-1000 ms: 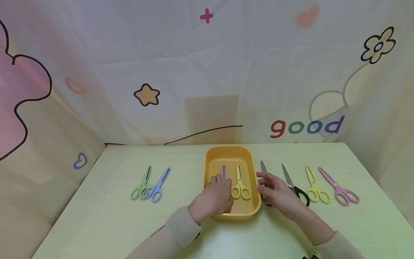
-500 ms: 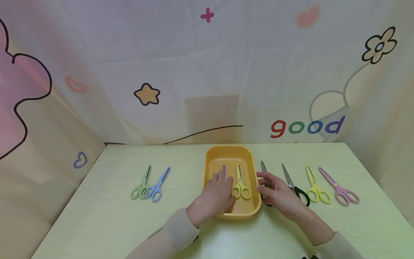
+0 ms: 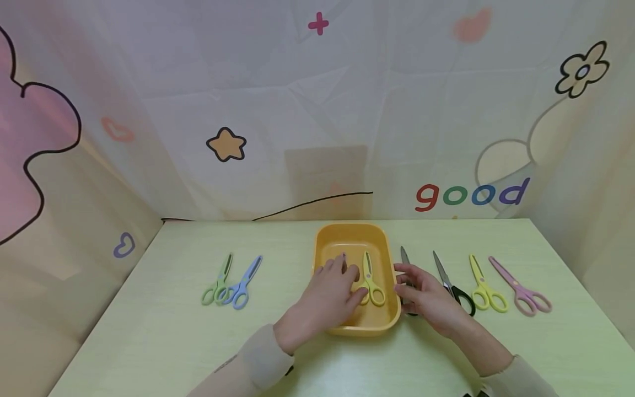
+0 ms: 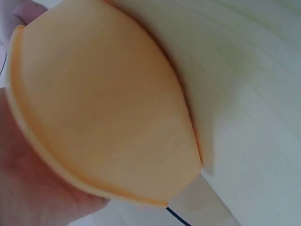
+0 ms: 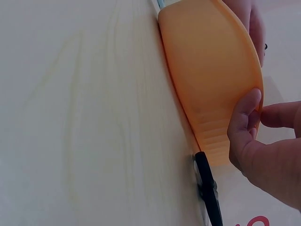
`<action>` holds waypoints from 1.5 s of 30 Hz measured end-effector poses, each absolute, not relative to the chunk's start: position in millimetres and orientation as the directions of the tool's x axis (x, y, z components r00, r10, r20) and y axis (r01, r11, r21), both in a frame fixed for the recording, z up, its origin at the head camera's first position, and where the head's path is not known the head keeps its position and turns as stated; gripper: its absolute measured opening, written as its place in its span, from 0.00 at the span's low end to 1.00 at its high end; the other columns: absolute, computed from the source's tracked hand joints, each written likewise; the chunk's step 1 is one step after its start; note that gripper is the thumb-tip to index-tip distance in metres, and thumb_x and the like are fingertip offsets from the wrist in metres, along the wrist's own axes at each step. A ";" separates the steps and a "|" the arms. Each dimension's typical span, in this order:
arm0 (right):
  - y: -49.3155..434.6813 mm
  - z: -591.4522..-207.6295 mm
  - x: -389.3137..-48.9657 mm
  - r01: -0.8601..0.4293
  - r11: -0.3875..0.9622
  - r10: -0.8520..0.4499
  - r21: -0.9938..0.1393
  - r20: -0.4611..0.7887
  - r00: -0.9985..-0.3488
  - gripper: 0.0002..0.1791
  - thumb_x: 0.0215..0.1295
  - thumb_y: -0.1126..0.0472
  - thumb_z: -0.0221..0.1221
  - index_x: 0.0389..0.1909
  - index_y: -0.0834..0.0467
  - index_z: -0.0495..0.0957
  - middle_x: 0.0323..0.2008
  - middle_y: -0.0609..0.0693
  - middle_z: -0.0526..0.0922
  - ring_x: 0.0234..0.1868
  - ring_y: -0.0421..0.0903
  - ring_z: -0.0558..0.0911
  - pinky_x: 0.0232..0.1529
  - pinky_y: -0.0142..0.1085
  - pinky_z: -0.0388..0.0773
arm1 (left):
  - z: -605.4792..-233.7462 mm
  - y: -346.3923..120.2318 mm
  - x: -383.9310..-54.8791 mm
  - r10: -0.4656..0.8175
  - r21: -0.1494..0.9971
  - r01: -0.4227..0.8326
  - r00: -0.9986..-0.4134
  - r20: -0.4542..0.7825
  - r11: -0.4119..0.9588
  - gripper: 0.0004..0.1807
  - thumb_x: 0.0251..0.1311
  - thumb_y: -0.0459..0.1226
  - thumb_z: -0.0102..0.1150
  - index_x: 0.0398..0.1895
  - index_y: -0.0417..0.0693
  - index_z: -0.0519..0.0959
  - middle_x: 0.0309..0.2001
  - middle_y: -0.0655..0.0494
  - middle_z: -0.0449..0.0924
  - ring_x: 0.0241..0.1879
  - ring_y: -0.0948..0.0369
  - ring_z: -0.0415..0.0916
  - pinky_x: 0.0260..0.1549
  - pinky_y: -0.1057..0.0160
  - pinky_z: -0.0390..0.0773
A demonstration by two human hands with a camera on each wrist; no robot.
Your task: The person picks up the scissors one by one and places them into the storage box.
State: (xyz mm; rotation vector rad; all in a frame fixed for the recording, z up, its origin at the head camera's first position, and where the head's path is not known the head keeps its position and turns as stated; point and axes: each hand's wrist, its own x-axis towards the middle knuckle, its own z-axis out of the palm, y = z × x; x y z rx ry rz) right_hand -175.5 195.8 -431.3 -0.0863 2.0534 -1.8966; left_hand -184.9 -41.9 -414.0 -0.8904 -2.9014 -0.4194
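A yellow-orange tray (image 3: pixel 349 234) stands mid-table, holding yellow scissors (image 3: pixel 367 270) on the right of its floor. My left hand (image 3: pixel 327 289) is inside its left half, fingers loosely bent and thumb apart from the index finger. Beneath it lie purple scissors (image 3: pixel 344 255); only the tip shows, and the handles are hidden. In the left wrist view, that hand (image 4: pixel 37 183) appears beyond the tray's rim. My right hand (image 3: pixel 429 298) holds the tray's right edge; the right wrist view shows fingertips against the outer wall (image 5: pixel 211 70) and another at the rim.
Green scissors (image 3: pixel 220 284) and blue scissors (image 3: pixel 243 284) lie left of the tray, handles overlapping. To its right are black-handled scissors (image 3: pixel 404 256) partly behind my right hand, another black-handled pair (image 3: pixel 448 281), yellow scissors (image 3: pixel 483 289) and pink-purple scissors (image 3: pixel 518 286). A printed curtain (image 3: pixel 258 110) hangs behind.
My left hand has shifted slightly up and left within the tray, its thumb and index finger spreading apart. It now covers more of the purple scissors. My right hand stays at the tray's edge.
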 end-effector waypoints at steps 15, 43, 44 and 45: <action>194.8 -431.0 -175.1 0.177 0.097 -0.271 -0.979 -0.197 -0.942 0.29 0.78 0.68 0.52 0.75 0.66 0.56 0.56 0.63 0.70 0.49 0.52 0.78 0.45 0.42 0.84 | -399.1 -74.1 -181.1 0.509 0.393 0.609 -0.793 0.336 0.689 0.09 0.71 0.43 0.63 0.45 0.49 0.77 0.43 0.54 0.73 0.42 0.57 0.69 0.44 0.54 0.68; 193.8 -431.4 -175.2 0.183 0.104 -0.266 -0.978 -0.204 -0.942 0.30 0.78 0.68 0.52 0.76 0.66 0.56 0.55 0.62 0.70 0.49 0.52 0.77 0.45 0.42 0.84 | -407.8 -139.8 -193.4 0.284 0.360 0.484 -0.828 0.484 0.797 0.05 0.68 0.32 0.61 0.43 0.41 0.77 0.39 0.46 0.69 0.40 0.46 0.68 0.40 0.46 0.71; 193.9 -431.5 -175.2 0.181 0.102 -0.267 -0.978 -0.202 -0.942 0.30 0.78 0.68 0.52 0.76 0.66 0.56 0.55 0.62 0.70 0.49 0.52 0.77 0.45 0.42 0.84 | -408.3 -142.4 -193.0 0.280 0.360 0.463 -0.844 0.457 0.810 0.06 0.68 0.32 0.61 0.44 0.41 0.76 0.40 0.45 0.69 0.41 0.45 0.68 0.40 0.46 0.71; 194.1 -431.7 -175.3 0.180 0.101 -0.268 -0.979 -0.201 -0.942 0.30 0.78 0.68 0.52 0.76 0.66 0.56 0.55 0.62 0.70 0.49 0.52 0.77 0.45 0.42 0.84 | -409.0 -144.9 -192.5 0.276 0.357 0.441 -0.861 0.427 0.823 0.07 0.68 0.32 0.61 0.45 0.41 0.76 0.42 0.44 0.69 0.42 0.45 0.67 0.40 0.46 0.72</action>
